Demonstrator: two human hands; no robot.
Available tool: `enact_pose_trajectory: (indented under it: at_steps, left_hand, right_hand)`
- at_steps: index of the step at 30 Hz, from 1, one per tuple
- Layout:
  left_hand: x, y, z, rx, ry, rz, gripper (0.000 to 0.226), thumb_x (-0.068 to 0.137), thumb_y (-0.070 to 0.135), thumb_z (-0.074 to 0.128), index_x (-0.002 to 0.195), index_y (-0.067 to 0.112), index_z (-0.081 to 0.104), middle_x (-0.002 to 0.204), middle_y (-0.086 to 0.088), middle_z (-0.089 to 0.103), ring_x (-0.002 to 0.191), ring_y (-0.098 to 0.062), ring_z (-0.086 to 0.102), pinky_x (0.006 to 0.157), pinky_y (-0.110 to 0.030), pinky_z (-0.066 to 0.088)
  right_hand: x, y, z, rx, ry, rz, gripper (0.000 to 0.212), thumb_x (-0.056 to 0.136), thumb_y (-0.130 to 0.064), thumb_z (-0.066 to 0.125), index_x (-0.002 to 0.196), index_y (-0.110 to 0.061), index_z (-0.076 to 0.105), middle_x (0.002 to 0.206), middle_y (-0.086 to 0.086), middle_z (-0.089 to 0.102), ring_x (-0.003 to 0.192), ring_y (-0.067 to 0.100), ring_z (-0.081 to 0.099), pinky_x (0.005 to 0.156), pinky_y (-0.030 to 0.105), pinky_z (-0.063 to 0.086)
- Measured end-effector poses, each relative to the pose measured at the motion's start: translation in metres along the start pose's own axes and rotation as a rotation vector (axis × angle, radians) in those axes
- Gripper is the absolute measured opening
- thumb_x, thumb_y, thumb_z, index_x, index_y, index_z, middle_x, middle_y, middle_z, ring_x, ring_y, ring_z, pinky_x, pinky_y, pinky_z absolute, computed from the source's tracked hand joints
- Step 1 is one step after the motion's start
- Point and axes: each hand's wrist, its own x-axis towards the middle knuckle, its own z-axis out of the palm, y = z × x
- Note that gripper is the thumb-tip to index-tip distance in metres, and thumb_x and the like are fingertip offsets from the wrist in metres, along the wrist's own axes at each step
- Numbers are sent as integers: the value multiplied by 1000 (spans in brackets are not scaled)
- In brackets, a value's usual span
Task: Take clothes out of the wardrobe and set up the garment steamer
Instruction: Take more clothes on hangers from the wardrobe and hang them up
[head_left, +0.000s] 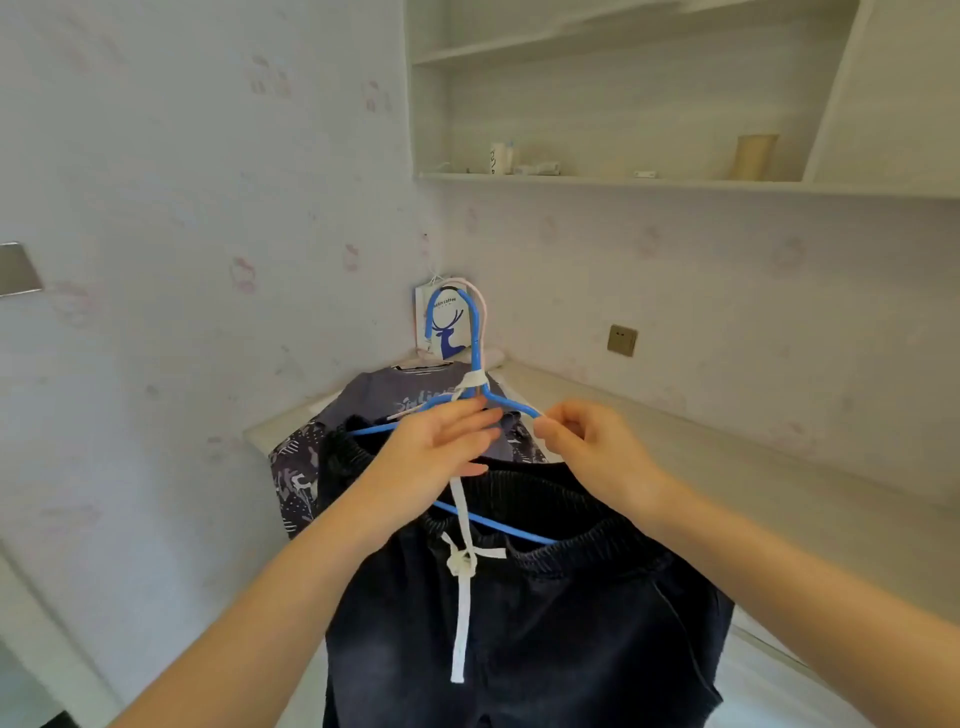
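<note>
Dark drawstring trousers (524, 623) hang folded over the lower bar of a blue hanger (475, 332) in the middle of the view. A white cord (460, 613) is knotted at the waistband and also wrapped round the hanger's neck. My left hand (441, 447) holds the hanger just below its neck, fingers across the front and thumb underneath. My right hand (587, 447) pinches the hanger's right arm with curled fingers. Behind hangs a grey-purple patterned shirt (363, 400) on a pale pink hanger (482, 306). No steamer is in view.
A white paper bag with a blue deer print (448, 332) hangs in the wall corner. A pale countertop (675, 441) runs along the right wall under a socket (622, 340). Wall shelves (597, 179) above hold a tan cup (754, 156) and small items.
</note>
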Motion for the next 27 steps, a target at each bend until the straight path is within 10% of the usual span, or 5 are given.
enact_pose_trajectory:
  at_steps: [6, 13, 22, 27]
  left_hand:
    - [13, -28, -110, 436, 485, 221, 22, 90, 10, 62, 109, 20, 66, 96, 9, 71, 87, -4, 65, 76, -10, 49]
    - [51, -75, -170, 877, 175, 156, 58, 87, 50, 57, 139, 31, 42, 133, 14, 49, 124, -6, 42, 107, -32, 36]
    - [87, -105, -193, 846, 258, 293, 38, 94, 55, 36, 100, 25, 59, 82, 13, 54, 75, -10, 52, 69, -38, 48]
    - [110, -107, -201, 724, 338, 317, 18, 92, 43, 47, 85, 30, 56, 74, 12, 55, 63, -13, 49, 58, -31, 41]
  right_hand:
    - [49, -9, 31, 84, -74, 21, 18, 92, -26, 58, 80, -15, 65, 80, 10, 62, 76, 17, 55, 77, 36, 45]
    - [77, -13, 59, 170, -98, 41, 17, 92, -23, 59, 78, -18, 66, 71, -7, 62, 70, 6, 53, 73, 22, 42]
    - [120, -13, 77, 105, -100, -24, 19, 93, -23, 58, 74, -21, 64, 60, -13, 55, 59, 3, 48, 65, 20, 40]
    - [152, -14, 74, -518, 56, -297, 17, 95, -37, 51, 87, -24, 57, 75, -9, 55, 67, 10, 50, 57, 21, 38]
